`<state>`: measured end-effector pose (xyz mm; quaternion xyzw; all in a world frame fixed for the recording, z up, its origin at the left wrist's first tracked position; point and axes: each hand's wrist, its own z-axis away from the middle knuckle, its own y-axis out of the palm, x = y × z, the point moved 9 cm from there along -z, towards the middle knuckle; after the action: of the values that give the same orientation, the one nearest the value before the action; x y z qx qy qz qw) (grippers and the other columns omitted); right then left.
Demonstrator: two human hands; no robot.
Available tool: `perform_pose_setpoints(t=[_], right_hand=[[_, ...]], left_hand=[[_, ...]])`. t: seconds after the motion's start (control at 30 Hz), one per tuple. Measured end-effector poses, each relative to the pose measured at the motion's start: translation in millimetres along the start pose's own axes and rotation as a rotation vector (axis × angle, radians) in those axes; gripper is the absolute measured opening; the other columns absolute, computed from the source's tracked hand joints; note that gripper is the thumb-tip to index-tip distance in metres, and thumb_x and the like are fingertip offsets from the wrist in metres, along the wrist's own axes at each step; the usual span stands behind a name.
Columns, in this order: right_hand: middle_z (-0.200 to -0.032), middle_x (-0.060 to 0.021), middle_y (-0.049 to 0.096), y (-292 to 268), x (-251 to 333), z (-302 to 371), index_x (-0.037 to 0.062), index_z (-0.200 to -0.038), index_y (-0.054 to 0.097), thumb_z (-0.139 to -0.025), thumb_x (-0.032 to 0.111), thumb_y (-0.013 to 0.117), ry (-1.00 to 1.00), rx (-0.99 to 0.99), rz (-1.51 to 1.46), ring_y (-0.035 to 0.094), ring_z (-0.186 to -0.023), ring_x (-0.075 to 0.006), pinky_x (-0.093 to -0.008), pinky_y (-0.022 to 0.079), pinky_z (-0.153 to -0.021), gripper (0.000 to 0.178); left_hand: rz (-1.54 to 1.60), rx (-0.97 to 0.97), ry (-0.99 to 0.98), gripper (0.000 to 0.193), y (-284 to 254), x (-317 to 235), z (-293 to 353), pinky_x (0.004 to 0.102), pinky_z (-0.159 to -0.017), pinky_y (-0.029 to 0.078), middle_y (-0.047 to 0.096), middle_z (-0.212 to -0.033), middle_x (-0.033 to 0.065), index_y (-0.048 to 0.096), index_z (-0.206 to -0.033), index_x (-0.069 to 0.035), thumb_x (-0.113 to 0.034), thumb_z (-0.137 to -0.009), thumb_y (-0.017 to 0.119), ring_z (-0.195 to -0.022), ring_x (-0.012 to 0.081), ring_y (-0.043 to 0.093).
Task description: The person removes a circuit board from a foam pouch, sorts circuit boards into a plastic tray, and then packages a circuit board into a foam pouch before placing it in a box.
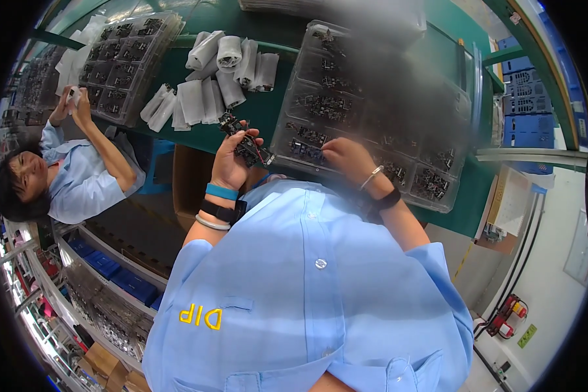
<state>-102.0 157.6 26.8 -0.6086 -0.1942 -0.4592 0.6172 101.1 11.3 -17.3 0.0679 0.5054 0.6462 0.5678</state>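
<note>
In my left hand is a small bundle of dark circuit boards, held upright at a tilt with the fingers wrapped round it. A thin red wire shows along its side. My right hand hovers at the front of a clear plastic compartment tray, its fingertips pinched together beside a compartment of small circuit boards. Whatever those fingertips hold, if anything, is too small to make out. More boards fill the tray's other compartments, and a hazy blur covers its far right part.
White wrapped bundles lie on the green table beyond my left hand. Another filled compartment tray stands at the far left, where a co-worker handles a white wrapper. Below the table edge is a cardboard box.
</note>
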Motion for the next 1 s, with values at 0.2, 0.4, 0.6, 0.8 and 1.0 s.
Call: perform_pose_setpoints(t=[0.2,0.4,0.6,0.8,1.0], right_hand=[[-0.091,-0.01,0.062,8.2,10.9,4.0,0.0094,-0.092,0.066,-0.087,0.02,0.058,0.019,-0.046,0.442,0.062,-0.085,-0.028,-0.0387,0.05,-0.074,0.014],[-0.088,-0.0084,0.061,12.1,19.8,0.1,0.0115,-0.088,0.064,-0.086,0.018,0.058,-0.108,-0.107,0.474,0.061,-0.082,-0.029,-0.0402,0.05,-0.072,0.009],[-0.086,-0.0091,0.06,30.2,23.9,-1.9,0.01,-0.088,0.064,-0.083,0.015,0.061,-0.092,-0.013,0.445,0.06,-0.084,-0.0287,-0.0396,0.051,-0.071,0.008],[-0.087,-0.0091,0.06,7.9,43.6,-5.6,0.0102,-0.091,0.065,-0.083,0.014,0.061,-0.151,-0.161,0.49,0.06,-0.086,-0.0291,-0.0401,0.05,-0.072,0.01],[-0.087,-0.0096,0.061,18.9,42.6,-8.3,0.01,-0.094,0.065,-0.084,0.014,0.06,-0.111,-0.084,0.513,0.062,-0.083,-0.0298,-0.0411,0.051,-0.07,0.012]], left_hand=[[-0.012,-0.007,0.01,0.03,-7.4,1.2,2.4,0.0385,-0.08,0.055,0.063,-0.105,0.01,0.054,-0.121,-0.012,-0.015,-0.091,0.057,-0.095,0.0242,0.062],[0.0,-0.028,0.001,0.03,-1.1,0.9,6.7,0.0387,-0.077,0.055,0.064,-0.101,0.0088,0.055,-0.119,-0.011,-0.014,-0.09,0.059,-0.092,0.0234,0.062],[-0.009,-0.034,0.006,0.029,8.8,-6.8,11.0,0.0385,-0.075,0.054,0.064,-0.093,0.0078,0.056,-0.117,-0.011,-0.013,-0.089,0.061,-0.083,0.0224,0.063],[0.004,0.019,-0.043,0.025,-1.5,-12.4,0.6,0.0389,-0.073,0.055,0.063,-0.083,0.0068,0.055,-0.113,-0.011,-0.013,-0.089,0.062,-0.078,0.0218,0.064],[0.064,0.082,-0.072,0.025,-11.4,-24.6,-9.1,0.0396,-0.071,0.055,0.063,-0.082,0.0074,0.053,-0.112,-0.01,-0.01,-0.088,0.062,-0.078,0.0224,0.065]])
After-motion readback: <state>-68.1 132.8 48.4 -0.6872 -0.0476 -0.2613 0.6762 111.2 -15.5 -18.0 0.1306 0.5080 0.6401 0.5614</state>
